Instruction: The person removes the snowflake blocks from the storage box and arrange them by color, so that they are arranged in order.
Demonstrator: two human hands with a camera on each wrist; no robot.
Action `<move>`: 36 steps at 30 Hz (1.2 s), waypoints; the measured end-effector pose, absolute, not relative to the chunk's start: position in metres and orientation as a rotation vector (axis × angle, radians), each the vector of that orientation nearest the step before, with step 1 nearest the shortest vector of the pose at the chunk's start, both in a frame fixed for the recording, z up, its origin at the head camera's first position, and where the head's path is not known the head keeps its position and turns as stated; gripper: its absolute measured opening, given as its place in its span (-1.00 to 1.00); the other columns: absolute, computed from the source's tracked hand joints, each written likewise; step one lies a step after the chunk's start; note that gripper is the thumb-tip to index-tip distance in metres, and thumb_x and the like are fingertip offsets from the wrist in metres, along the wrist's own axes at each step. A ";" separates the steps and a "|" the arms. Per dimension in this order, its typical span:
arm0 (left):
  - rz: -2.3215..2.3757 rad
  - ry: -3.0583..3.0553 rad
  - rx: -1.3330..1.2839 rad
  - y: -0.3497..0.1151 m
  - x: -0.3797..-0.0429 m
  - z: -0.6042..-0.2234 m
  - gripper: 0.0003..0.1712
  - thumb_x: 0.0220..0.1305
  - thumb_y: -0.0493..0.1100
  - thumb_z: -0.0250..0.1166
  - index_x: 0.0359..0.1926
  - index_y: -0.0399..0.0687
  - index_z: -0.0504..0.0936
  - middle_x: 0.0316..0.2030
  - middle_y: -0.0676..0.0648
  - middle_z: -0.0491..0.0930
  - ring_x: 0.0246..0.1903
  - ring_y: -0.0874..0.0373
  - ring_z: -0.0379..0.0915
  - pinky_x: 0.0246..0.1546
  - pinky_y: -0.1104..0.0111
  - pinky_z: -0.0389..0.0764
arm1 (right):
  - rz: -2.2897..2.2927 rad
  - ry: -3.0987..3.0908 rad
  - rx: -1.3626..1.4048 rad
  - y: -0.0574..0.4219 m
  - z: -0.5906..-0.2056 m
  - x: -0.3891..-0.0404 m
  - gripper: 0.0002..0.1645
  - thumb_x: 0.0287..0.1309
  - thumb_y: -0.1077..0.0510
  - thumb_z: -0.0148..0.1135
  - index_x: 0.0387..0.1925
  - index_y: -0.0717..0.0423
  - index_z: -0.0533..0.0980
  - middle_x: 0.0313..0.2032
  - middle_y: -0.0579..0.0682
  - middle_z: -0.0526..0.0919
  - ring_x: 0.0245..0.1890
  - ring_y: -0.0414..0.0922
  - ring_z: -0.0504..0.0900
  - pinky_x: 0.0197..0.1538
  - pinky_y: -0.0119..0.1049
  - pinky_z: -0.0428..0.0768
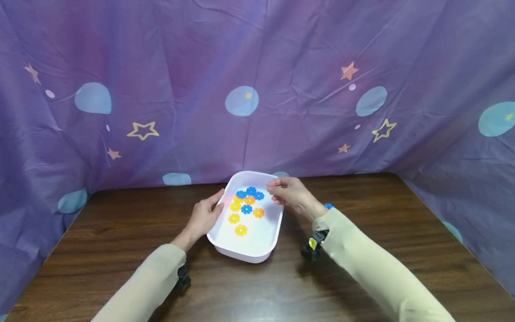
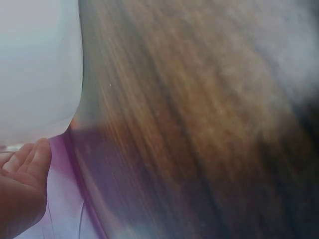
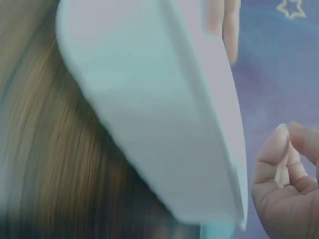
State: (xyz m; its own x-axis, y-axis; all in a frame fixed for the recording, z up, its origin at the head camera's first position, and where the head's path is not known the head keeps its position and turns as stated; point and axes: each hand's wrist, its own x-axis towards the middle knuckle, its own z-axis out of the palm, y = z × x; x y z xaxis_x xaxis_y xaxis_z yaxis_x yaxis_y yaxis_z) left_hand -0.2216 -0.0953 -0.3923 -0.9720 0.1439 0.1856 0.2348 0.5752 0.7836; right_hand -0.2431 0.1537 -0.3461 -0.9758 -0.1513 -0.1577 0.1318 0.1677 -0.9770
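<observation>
A white plastic tray (image 1: 249, 250) is in front of me, with several flower-shaped plastic discs in yellow, orange and blue inside it. One yellow disc (image 1: 241, 230) lies nearest me, and a blue disc (image 1: 246, 209) is near the middle of the group. My left hand (image 1: 203, 216) grips the tray's left side, its fingers at the edge in the left wrist view. Over the right rim is my right hand (image 1: 293, 195), with thumb and forefinger tips together. The right wrist view shows that hand (image 3: 286, 184) apart from the tray wall (image 3: 144, 99), no disc visible in it.
Another blue disc (image 1: 328, 205) shows behind my right wrist, mostly hidden by the sleeve. The brown wooden table (image 1: 100, 268) reaches back to a purple cloth (image 1: 201, 89) with stars and balloon shapes. A black wrist camera (image 1: 311, 246) hangs under my right forearm.
</observation>
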 end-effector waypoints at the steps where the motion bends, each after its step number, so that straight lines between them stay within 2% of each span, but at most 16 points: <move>1: -1.372 -2.694 -0.320 -0.095 -0.222 -0.392 -0.49 0.33 -0.24 0.09 0.30 -0.18 0.35 0.24 -0.13 0.39 0.04 0.00 0.45 0.02 0.15 0.49 | -1.885 2.222 -0.011 0.146 -0.346 -0.245 -0.80 0.17 0.34 0.15 -0.17 0.41 0.46 -0.51 -0.07 0.50 -0.60 -0.28 0.46 -0.49 -0.51 0.51; 5: -1.382 -2.696 -0.317 -0.095 -0.221 -0.392 -0.48 0.33 -0.23 0.09 0.30 -0.18 0.35 0.24 -0.13 0.38 -0.01 0.00 0.46 0.00 0.15 0.50 | -1.780 2.268 0.016 0.123 -0.352 -0.251 -0.80 0.15 0.34 0.18 -0.19 0.41 0.48 -0.49 -0.01 0.53 -0.60 -0.26 0.48 -0.45 -0.47 0.55; 11: -1.363 -2.698 -0.322 -0.096 -0.222 -0.393 -0.48 0.32 -0.25 0.10 0.29 -0.19 0.35 0.24 -0.14 0.39 0.04 -0.01 0.44 0.06 0.13 0.46 | -1.550 2.442 -0.034 0.105 -0.364 -0.257 -0.85 0.09 0.34 0.24 -0.28 0.36 0.54 -0.47 0.10 0.61 -0.56 -0.23 0.49 -0.42 -0.46 0.53; 17: -1.355 -2.711 -0.331 -0.096 -0.222 -0.393 -0.48 0.32 -0.24 0.10 0.30 -0.18 0.35 0.24 -0.14 0.38 0.04 -0.01 0.44 0.05 0.13 0.46 | -1.423 2.497 -0.010 0.099 -0.373 -0.260 -0.90 0.07 0.33 0.26 -0.37 0.36 0.56 -0.63 -0.03 0.49 -0.63 -0.22 0.41 -0.51 -0.47 0.43; 23: -1.347 -2.697 -0.345 -0.097 -0.222 -0.392 -0.49 0.32 -0.24 0.10 0.29 -0.18 0.37 0.23 -0.14 0.40 0.01 -0.02 0.46 0.03 0.13 0.47 | -1.361 2.507 0.037 0.097 -0.378 -0.263 -0.91 0.06 0.33 0.26 -0.38 0.33 0.56 -0.65 -0.08 0.44 -0.64 -0.25 0.37 -0.53 -0.48 0.40; 30: -1.347 -2.696 -0.336 -0.097 -0.221 -0.393 -0.49 0.32 -0.23 0.10 0.29 -0.18 0.37 0.22 -0.14 0.41 -0.02 -0.03 0.47 -0.01 0.13 0.49 | -1.348 2.545 0.025 0.095 -0.385 -0.266 -0.90 -0.03 0.36 0.32 -0.49 0.30 0.52 -0.68 -0.11 0.39 -0.69 -0.24 0.33 -0.60 -0.49 0.35; 36: -1.373 -2.705 -0.331 -0.096 -0.223 -0.393 -0.49 0.34 -0.23 0.09 0.30 -0.18 0.35 0.25 -0.13 0.37 0.07 0.00 0.42 0.06 0.13 0.47 | -1.236 2.593 0.067 0.092 -0.381 -0.265 -0.87 -0.02 0.32 0.36 -0.48 0.27 0.52 -0.61 -0.08 0.42 -0.63 -0.22 0.36 -0.58 -0.49 0.35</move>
State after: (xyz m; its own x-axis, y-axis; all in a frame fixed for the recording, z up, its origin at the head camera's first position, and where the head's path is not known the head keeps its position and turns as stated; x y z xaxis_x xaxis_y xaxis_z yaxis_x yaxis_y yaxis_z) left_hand -0.2226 -0.0965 -0.3934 -0.9724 0.1519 0.1769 0.2324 0.5726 0.7862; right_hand -0.2654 0.0923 -0.3813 -0.9632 -0.0728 -0.2588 0.1552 0.6355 -0.7563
